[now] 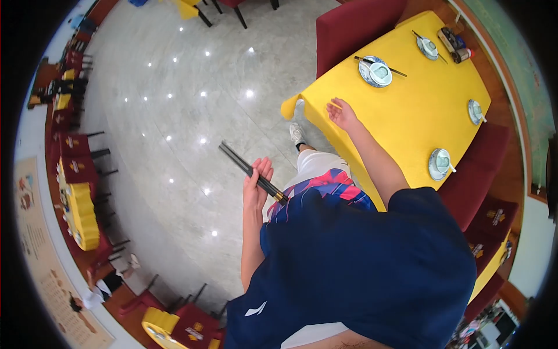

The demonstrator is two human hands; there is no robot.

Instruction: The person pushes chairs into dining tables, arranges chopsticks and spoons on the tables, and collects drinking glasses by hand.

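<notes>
A bundle of black chopsticks (235, 158) with gold-banded ends lies across my left hand (258, 176), whose fingers and thumb are around it. Over the near edge of the yellow-covered table (395, 128), my right hand (341, 113) holds nothing, its fingers apart. The nearest place setting to it is a blue-patterned plate (366, 74) with a small bowl (380, 73) and a pair of chopsticks (397, 72) laid across. Another plate with a bowl (440, 164) and a white spoon (453, 168) sits farther down the table.
More settings stand at the table's far side, beside a dark caddy (447, 39). A red chair (349, 35) adjoins the table's end and a red bench (476, 174) its far side. Other tables and chairs line the left, where a person (104, 288) is near the wall.
</notes>
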